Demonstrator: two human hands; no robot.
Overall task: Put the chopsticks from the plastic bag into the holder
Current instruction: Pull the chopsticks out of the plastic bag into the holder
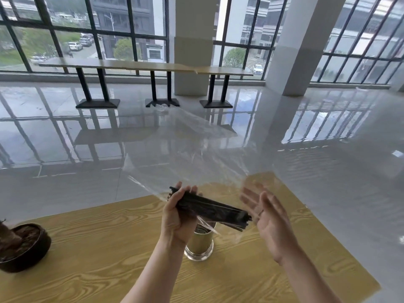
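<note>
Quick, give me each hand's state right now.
Left hand: closed, grip around the bundle of black chopsticks.
Right hand: open, fingers spread, holding nothing.

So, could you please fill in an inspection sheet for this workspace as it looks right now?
Surface: wooden table, yellow grain, bare apart from the items below.
Job's things: black chopsticks bundled, roughly horizontal above the metal holder; clear plastic bag billows up behind them.
Clutter: dark plant pot at the table's left edge.
Grippers: left hand clasps the bundle; right hand open, palm toward the chopstick tips.
Cables: nothing seen.
Surroundings: glossy tiled floor, long tables by large windows.
</note>
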